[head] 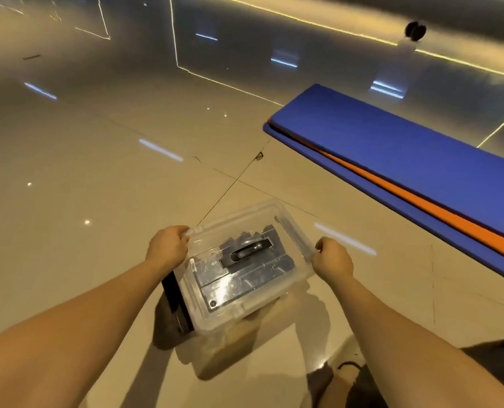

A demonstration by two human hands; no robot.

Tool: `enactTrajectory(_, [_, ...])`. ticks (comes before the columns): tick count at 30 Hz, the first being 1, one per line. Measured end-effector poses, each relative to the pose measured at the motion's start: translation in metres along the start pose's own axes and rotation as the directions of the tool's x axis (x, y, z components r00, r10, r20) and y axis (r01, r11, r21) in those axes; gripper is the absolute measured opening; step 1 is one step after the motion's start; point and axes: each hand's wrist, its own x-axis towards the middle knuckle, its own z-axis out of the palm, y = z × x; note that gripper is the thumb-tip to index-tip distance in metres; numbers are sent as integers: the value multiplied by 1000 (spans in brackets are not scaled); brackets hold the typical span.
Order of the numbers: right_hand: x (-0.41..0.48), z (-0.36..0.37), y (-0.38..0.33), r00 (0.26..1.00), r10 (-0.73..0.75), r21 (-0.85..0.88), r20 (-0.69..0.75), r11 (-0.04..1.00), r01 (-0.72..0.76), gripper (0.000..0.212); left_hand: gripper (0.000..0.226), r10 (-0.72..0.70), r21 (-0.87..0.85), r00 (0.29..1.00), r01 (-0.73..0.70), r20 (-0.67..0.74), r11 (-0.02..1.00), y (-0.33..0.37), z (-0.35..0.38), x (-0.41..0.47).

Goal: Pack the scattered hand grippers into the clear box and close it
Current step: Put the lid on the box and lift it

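A clear plastic box (277, 295) is held up above the floor, its clear lid (239, 222) lying on top. Dark hand grippers (245, 260) show through the lid, packed inside. My left hand (168, 245) grips the box's far-left corner at the lid's edge. My right hand (331, 259) grips the right side by the clear side latch (298, 240). A black latch or flap (175, 301) hangs at the box's near-left end. The box's shadow falls on the floor below it.
A glossy beige tiled floor (97, 187) spreads all around. A folded blue and orange mat (407, 160) lies to the right. A small black round object (415, 30) sits far back right. My dark shorts and knee (362, 384) are at the bottom right.
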Motion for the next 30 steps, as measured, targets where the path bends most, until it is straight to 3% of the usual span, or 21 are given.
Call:
enactTrajectory(5, [25,-9,-1,994,-40,37,98,999,36,7,45,-174,-50,982,170,-69,984,5,6,-15])
enactTrajectory(8, [45,-10,-1,986,-79,51,150,996,72,30,75,-395,-221,912,366,-106,904,1,14,-48])
enactTrajectory(10, [57,-2,3,981,-103,179,166,981,73,42,102,-561,-369,828,527,19,765,-4,17,-74])
enactTrajectory(12, [66,6,5,972,-64,356,227,934,-21,57,115,-651,-513,722,661,236,547,-4,18,-92])
enactTrajectory(13, [69,8,4,960,-31,405,279,910,-89,76,111,-632,-558,695,692,344,457,-3,19,-99])
enactTrajectory(15, [74,8,3,921,-10,435,388,884,-173,97,85,-577,-598,698,694,424,401,-3,23,-109])
enactTrajectory(17, [78,5,1,907,-34,426,420,889,-165,88,62,-590,-650,741,625,321,432,-2,29,-112])
enactTrajectory(19, [78,3,-2,930,-84,416,357,906,-78,71,49,-601,-659,782,541,166,522,2,34,-112])
enactTrajectory(22, [71,9,-7,950,-194,271,244,954,125,51,30,-553,-423,833,494,-18,759,11,40,-112])
enactTrajectory(27, [66,12,-8,928,-295,74,227,956,285,42,35,-518,-236,854,495,-47,836,17,51,-112])
enactTrajectory(30, [63,13,-10,930,-292,37,224,956,292,37,36,-532,-190,844,512,-66,838,17,50,-113])
